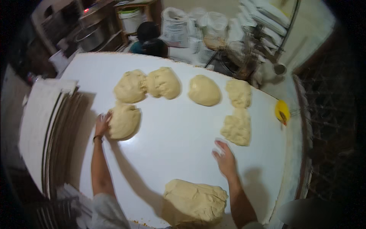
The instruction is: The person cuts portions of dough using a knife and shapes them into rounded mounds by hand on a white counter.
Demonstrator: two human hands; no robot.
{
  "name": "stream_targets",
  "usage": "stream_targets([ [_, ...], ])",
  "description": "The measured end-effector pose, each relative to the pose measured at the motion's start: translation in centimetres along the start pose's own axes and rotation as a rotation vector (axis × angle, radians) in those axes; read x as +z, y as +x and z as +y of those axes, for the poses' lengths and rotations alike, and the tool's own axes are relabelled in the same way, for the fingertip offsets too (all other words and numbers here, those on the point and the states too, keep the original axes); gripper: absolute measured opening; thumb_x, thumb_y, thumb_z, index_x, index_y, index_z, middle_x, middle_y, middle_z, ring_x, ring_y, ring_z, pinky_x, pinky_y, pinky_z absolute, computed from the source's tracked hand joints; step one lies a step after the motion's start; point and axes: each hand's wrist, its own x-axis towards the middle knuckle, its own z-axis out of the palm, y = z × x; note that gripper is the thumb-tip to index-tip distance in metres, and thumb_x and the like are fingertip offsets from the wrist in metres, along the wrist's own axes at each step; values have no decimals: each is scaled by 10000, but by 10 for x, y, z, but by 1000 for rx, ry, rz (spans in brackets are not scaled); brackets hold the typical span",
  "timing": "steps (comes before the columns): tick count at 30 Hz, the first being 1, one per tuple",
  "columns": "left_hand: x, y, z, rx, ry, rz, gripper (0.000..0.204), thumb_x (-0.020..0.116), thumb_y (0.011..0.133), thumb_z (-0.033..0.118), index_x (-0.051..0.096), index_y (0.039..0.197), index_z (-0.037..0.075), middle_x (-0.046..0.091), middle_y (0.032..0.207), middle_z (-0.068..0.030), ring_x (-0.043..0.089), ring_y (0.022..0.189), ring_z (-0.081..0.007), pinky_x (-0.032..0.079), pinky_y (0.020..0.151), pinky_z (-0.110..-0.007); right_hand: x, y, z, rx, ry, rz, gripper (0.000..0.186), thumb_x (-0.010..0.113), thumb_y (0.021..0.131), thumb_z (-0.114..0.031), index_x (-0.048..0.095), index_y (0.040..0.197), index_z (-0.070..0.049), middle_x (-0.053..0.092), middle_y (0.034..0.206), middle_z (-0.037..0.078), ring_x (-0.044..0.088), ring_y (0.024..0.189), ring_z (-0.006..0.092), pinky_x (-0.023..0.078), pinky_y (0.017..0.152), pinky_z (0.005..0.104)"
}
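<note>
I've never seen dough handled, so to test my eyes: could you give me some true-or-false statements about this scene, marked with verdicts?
1. The person's left hand touches a rounded, pale-yellow dough lump. True.
2. The right hand holds a red metal cup. False: it is open, with no cup in it.
3. A thick, pale dough slab lies at the white table's near edge. True.
4. Flat, pale boards are stacked on the right. False: they're on the left.

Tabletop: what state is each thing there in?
Near dough block: creased on top
Middle dough lump: rounded, apart
Upper-left dough lumps: touching each other
Left dough lump: bumpy, touched
Right dough lumps: touching, uneven
Left grip: on left dough lump's edge
Right grip: open, empty
Boards: stacked
Yellow item: untouched
</note>
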Motion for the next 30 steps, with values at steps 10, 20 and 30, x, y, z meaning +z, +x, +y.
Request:
stream_targets([
  [10,83,-232,186,442,129,-1007,609,863,739,221,662,1251,-39,740,1110,-147,694,980,-171,561,893,-313,89,-31,-44,733,1318,-463,766,489,1006,-655,393,1551,-127,497,1493,210,510,1374,412,467,1096,595],
  [20,131,-311,253,881,-243,-456,636,788,877,180,547,1458,86,501,1501,-124,437,1427,-281,385,1166,-437,-76,14,-92,-386,582,393,696,637,949,-564,514,1418,-64,463,1522,177,436,1411,387,339,1168,565],
  [30,77,-399,59,243,36,-804,397,728,944,268,636,1294,105,637,1338,-88,534,1309,-291,440,1099,-435,-31,-146,18,-346,-77,288,185,685,971,-112,724,1134,-34,662,1254,157,634,1187,297,492,1034,386],
])
